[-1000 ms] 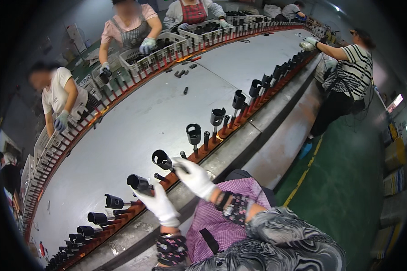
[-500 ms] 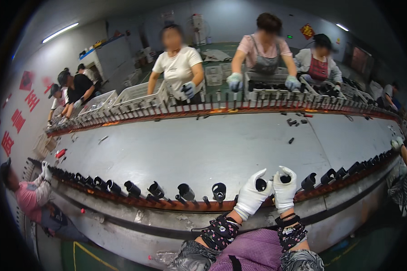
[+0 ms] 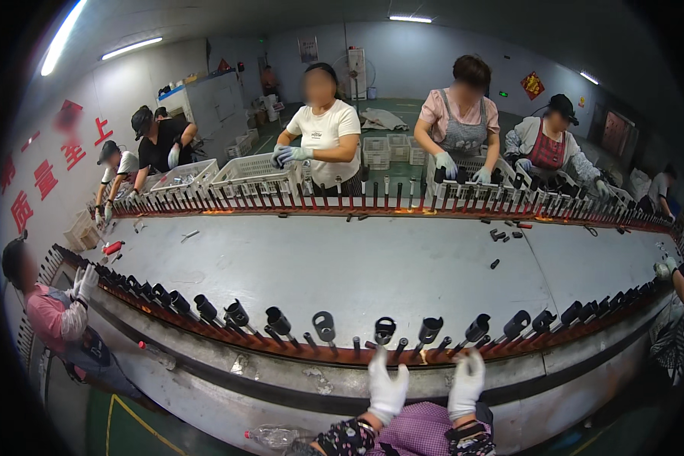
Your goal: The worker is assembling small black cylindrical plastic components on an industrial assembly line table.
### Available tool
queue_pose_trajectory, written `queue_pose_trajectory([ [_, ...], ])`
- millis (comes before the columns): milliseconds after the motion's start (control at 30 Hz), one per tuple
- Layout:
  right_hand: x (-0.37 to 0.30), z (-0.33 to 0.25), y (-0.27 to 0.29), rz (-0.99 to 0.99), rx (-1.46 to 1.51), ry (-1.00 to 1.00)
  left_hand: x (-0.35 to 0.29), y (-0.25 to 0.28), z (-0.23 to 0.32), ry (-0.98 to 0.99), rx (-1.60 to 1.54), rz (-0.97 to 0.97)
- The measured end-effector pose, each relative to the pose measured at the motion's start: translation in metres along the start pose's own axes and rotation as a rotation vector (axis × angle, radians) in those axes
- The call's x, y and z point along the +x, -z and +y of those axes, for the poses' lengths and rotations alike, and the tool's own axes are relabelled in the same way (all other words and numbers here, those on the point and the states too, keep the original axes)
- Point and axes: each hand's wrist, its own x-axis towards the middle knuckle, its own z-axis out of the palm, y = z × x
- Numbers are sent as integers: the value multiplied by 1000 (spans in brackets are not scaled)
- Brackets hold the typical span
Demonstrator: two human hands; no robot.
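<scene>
My left hand [image 3: 388,389], in a white glove, is raised just on my side of the near rail. Its fingers point up, apart from the thumb, and nothing shows in it. Close by, my right hand [image 3: 466,384] wears a matching glove; the fingers bend loosely with a gap to the thumb, and no object is visible there. Beyond the hands, hollow black cylindrical parts stand on upright rods: one cylinder [image 3: 384,330] behind my left fingertips, another cylinder [image 3: 431,329] between the hands, and a tilted cylinder [image 3: 477,327] past my right hand. Small flames [image 3: 424,354] glow along the rail.
The near rail [image 3: 296,348] curves across in front of me, carrying several more cylinders. Behind it lies a wide grey table [image 3: 281,258] with loose black pieces [image 3: 499,235]. Co-workers stand at the far rail beside white crates [image 3: 258,173]. A clear bottle [image 3: 275,435] lies near my left arm.
Both hands have let go of the black cylinders and drawn back toward me. Cylinders now stand on rods where the hands were. The view has tilted up, and the co-workers' arms have moved.
</scene>
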Motion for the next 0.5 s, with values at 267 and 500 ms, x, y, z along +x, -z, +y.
queue_pose_trajectory([
  [267,91,-88,-28,61,-96,130,54,-38,92,-286,-190,-270],
  [500,72,-67,-69,89,-254,446,81,-41,62,-52,-373,-333],
])
